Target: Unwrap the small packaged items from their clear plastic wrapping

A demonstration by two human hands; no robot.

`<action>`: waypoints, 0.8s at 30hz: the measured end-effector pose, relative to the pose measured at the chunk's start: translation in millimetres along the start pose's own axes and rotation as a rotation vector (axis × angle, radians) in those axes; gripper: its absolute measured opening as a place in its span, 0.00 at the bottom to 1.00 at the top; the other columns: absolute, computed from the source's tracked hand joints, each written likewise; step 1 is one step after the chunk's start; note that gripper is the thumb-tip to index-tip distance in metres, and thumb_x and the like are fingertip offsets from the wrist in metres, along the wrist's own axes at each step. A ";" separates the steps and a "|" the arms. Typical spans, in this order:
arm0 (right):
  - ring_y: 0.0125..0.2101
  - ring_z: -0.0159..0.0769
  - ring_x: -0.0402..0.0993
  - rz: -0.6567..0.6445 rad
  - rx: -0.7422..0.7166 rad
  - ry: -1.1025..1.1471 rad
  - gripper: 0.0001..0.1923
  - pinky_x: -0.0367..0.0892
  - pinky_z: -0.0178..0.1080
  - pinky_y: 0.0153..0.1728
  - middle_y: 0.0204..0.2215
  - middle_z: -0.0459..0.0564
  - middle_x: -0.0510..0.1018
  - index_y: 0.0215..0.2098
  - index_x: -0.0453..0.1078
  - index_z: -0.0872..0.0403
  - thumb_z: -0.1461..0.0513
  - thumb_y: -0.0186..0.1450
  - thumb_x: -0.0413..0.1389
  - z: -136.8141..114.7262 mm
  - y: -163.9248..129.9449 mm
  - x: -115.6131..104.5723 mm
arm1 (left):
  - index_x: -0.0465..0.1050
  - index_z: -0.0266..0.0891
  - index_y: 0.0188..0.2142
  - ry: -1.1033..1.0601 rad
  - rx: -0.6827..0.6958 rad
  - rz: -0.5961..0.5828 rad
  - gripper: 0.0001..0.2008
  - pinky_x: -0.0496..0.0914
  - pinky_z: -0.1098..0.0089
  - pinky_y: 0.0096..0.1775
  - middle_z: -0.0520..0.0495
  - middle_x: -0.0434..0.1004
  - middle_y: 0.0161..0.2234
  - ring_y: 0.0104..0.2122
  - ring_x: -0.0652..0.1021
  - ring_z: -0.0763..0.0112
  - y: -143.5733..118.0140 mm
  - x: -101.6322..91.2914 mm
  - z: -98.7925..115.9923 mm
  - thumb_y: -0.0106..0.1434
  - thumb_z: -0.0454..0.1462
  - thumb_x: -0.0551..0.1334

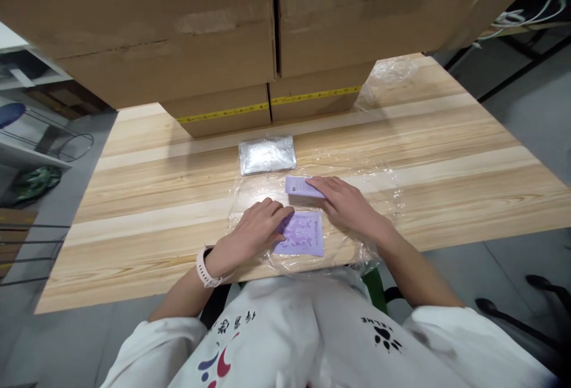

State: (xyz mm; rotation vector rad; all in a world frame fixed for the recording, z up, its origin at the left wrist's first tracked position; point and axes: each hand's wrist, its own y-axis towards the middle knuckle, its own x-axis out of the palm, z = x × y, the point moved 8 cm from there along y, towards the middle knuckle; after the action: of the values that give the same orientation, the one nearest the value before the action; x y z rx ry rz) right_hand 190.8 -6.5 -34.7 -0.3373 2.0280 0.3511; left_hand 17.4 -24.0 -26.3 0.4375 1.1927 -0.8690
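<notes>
The right hand (345,205) grasps the purple box (295,186) by its right end, fingers lying along the upper face and the thumb out of sight. The left hand (255,232) is at the left edge of the purple card (306,236), its thumb and index finger bent over that side — whether they pinch the card or only press it, I cannot tell. The card lies flat near the table's (134,221) front edge, just below the box; I cannot tell whether the box rests or is slightly raised.

Clear film (363,252) spreads around both, rumpled near the right forearm and running to the front edge. Beyond the box lies a silver pack (267,156), with cartons (214,49) behind it.

To handle these well, a light touch looks best: the left fingers should steady the card by its margin so that it does not crease, and the right should keep to the box's end — firm enough to guide it, not enough to dent its sides. Loose film could catch under either piece, so smoothing it away from the fingertips seems worthwhile, as does keeping the card back from the front edge.
</notes>
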 end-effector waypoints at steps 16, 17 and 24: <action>0.49 0.42 0.77 -0.380 -0.041 0.844 0.16 0.74 0.45 0.48 0.50 0.55 0.80 0.40 0.81 0.52 0.49 0.69 0.61 -35.1 -31.4 7.2 | 0.73 0.38 0.36 -0.470 -0.091 0.182 0.05 0.66 0.67 0.38 0.49 0.75 0.33 0.35 0.74 0.66 0.4 -12.1 -7.3 0.66 0.37 0.67; 0.41 0.39 0.78 -0.377 -0.044 0.872 0.16 0.74 0.42 0.43 0.41 0.52 0.82 0.38 0.81 0.53 0.49 0.69 0.62 -37.2 -31.2 11.9 | 0.73 0.39 0.36 -0.518 -0.075 0.218 0.07 0.66 0.68 0.38 0.49 0.75 0.33 0.35 0.74 0.67 0.9 -14.9 -6.5 0.66 0.39 0.67; 0.26 0.38 0.76 -0.038 0.151 1.018 0.16 0.73 0.40 0.27 0.27 0.46 0.81 0.31 0.81 0.49 0.46 0.59 0.69 20.3 -51.5 -5.8 | 0.76 0.39 0.48 -0.789 -0.076 0.310 0.15 0.73 0.62 0.47 0.43 0.81 0.45 0.44 0.79 0.64 1.8 -18.5 -9.5 0.77 0.43 0.53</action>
State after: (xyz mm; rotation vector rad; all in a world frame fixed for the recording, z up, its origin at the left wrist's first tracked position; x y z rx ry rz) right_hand 229.4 -45.4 -44.0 -0.5246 3.0114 -0.0345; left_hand 10.9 -9.6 -12.6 0.1734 0.4120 -0.6263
